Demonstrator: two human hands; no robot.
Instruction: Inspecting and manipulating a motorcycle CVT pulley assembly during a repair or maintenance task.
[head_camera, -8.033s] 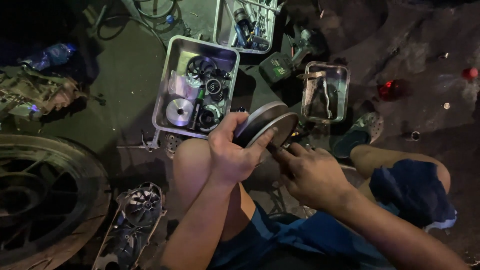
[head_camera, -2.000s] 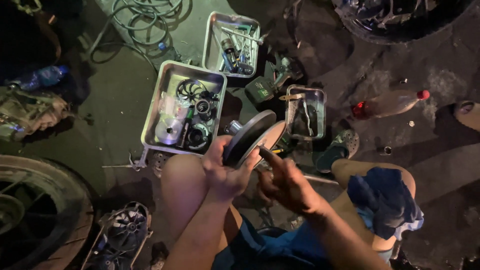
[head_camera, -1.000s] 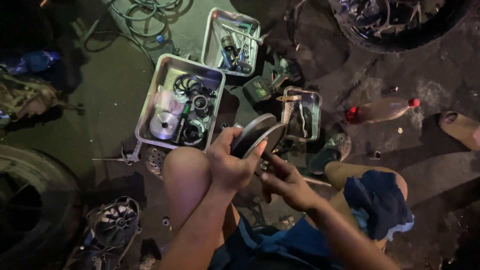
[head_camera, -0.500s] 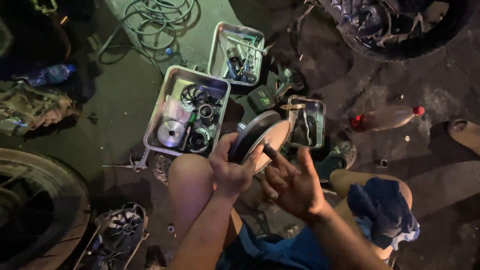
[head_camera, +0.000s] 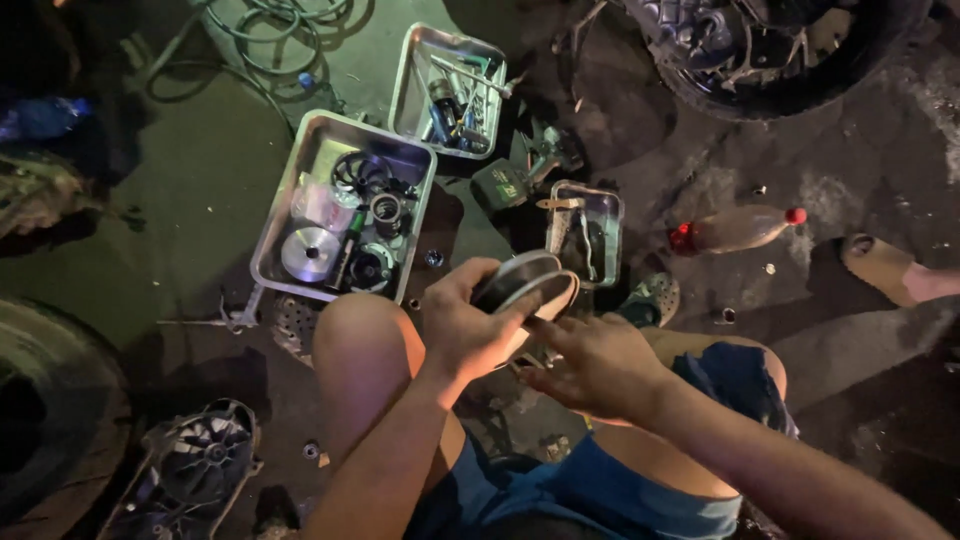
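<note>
Above knees | left hand (head_camera: 470, 325) grips metal disc (head_camera: 525, 285) | right hand (head_camera: 595, 360) half-open, touching disc

dim, oil-stained concrete floor (head_camera: 180, 200), lit from above; edges in shadow.

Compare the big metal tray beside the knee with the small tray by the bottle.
The big tray is wider and holds round parts, among them a shiny disc. The small tray is narrower and holds slim hand tools. The big tray lies left of the left hand, the small one just beyond it. Both are rectangular metal, on the ground.
</note>
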